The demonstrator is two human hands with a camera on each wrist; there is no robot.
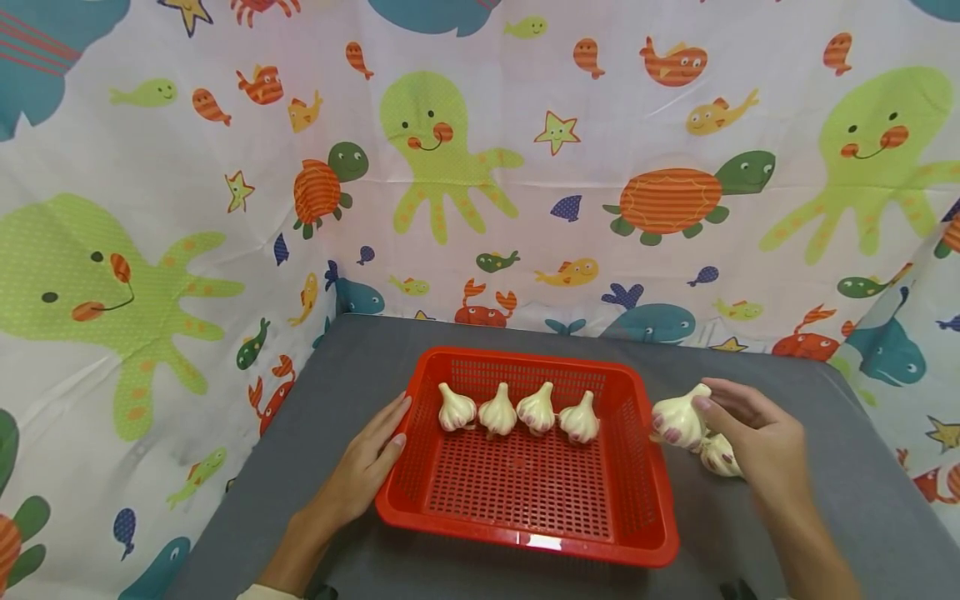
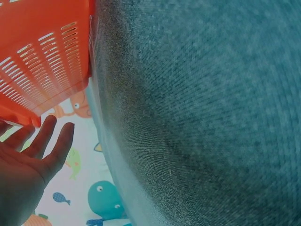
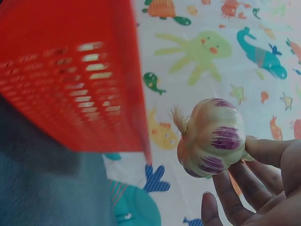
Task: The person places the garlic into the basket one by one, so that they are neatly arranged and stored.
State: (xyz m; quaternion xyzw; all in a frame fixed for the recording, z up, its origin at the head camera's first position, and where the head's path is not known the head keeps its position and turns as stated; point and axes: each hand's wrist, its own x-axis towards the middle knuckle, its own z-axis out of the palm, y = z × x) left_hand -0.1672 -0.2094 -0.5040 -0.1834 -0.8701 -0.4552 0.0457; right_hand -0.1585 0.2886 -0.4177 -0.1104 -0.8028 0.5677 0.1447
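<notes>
A red plastic basket (image 1: 517, 537) with slotted walls stands on the grey table. Four would be a count, so: several garlic bulbs (image 1: 497, 411) sit in a row along its back half, stems up. My right hand (image 1: 765, 442) pinches another garlic bulb (image 3: 214, 136) by its stem, just outside the basket's right rim; purple streaks and a tuft of roots show on it. Behind that hand, a further garlic bulb (image 1: 721, 456) lies on the table, partly hidden. My left hand (image 1: 363, 467) rests its extended fingers against the basket's left rim.
Grey cloth (image 1: 360, 358) covers the table. A curtain (image 1: 480, 167) printed with sea animals hangs along the back and both sides. The front half of the basket's floor shows its bare grid.
</notes>
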